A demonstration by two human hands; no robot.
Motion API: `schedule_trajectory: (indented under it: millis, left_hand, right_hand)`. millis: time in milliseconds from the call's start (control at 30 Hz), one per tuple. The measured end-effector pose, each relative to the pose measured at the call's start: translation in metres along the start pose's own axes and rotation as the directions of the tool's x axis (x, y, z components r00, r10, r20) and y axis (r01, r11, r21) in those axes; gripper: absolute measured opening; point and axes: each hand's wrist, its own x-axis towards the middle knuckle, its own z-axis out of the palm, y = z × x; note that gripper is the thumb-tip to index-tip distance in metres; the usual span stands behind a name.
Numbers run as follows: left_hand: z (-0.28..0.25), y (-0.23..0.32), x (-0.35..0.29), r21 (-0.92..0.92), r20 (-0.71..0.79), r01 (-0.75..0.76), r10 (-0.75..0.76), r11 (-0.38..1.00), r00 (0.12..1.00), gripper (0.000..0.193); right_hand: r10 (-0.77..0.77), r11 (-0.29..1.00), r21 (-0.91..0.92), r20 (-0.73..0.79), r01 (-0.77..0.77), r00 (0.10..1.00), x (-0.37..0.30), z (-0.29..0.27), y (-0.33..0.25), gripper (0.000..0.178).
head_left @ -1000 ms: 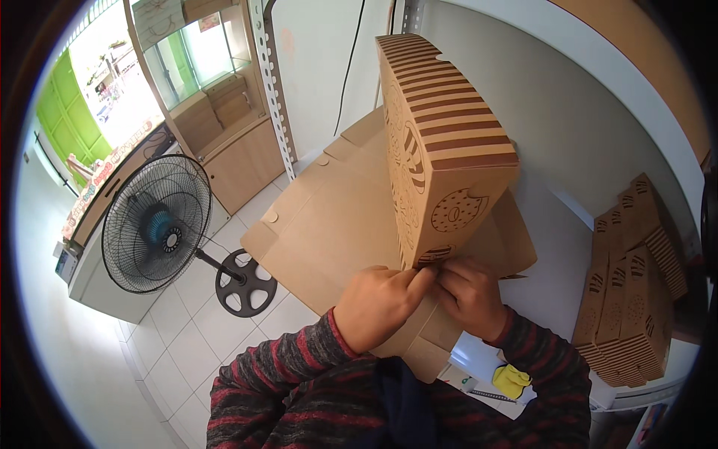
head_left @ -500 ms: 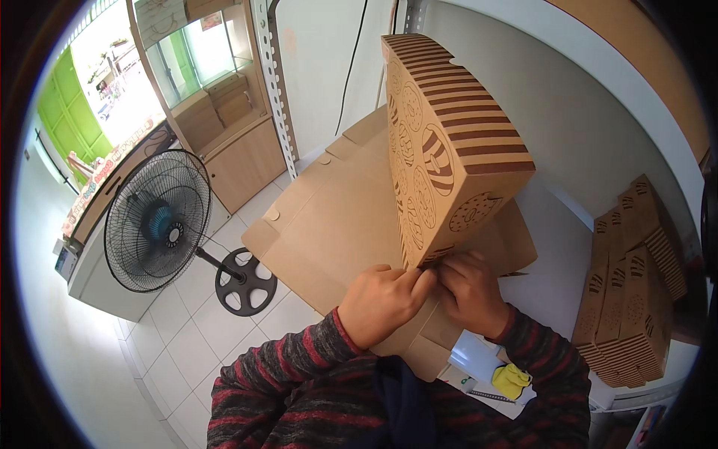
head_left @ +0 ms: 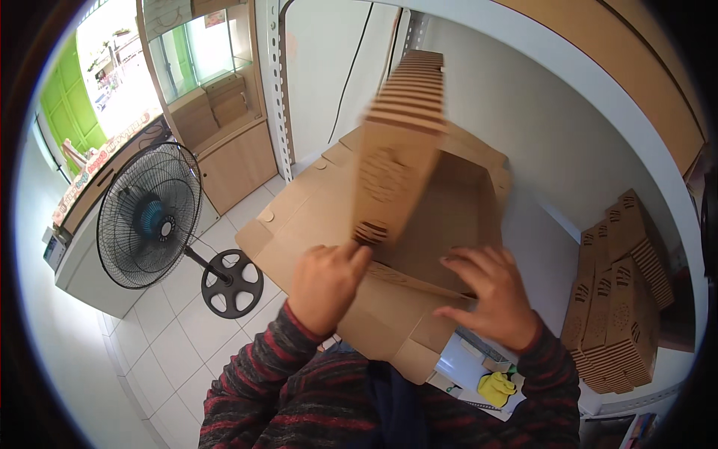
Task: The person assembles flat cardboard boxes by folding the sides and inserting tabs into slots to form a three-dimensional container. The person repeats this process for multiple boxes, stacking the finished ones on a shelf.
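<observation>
A brown cardboard box part with dark stripes and doughnut prints stands tilted upright, a little blurred. My left hand is closed on its lower near corner. Right of it, an open cardboard tray with raised walls shows its plain inside. Whether the tray and the printed part are joined, I cannot tell. My right hand is open, fingers spread over the tray's near right corner, with nothing in it. Flat cardboard with flaps lies around and under them.
Several folded printed boxes stand stacked at the right. A yellow cloth lies by the near edge of the white surface. On the tiled floor at left stands a black fan. A perforated metal post rises behind the cardboard.
The printed part has swung left, uncovering the tray's inside. My right hand has let go of the corner and moved right, opening. My left hand has shifted left with the corner.
</observation>
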Motion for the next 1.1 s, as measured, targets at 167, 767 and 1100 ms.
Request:
schedule_trajectory:
  millis: [167,767,1100]
  left_hand:
    - [-0.01,-0.018,-0.009,-0.055,-0.089,0.129,-0.134,0.99,0.987,0.006]
    - [0.001,0.03,0.032,-0.516,-0.117,-0.317,0.301,0.796,0.946,0.021]
    - [0.034,0.021,0.043,-0.597,0.129,-0.051,0.159,0.8,0.979,0.009]
  right_hand:
    - [0.023,1.0,0.0,0.111,-0.023,0.994,-0.001,-0.025,0.023,0.041]
    - [-0.008,0.995,0.102,0.091,-0.001,0.996,0.001,0.01,0.046,0.013]
    - [-0.027,0.98,0.195,-0.108,0.047,0.994,0.008,0.001,0.017,0.02]
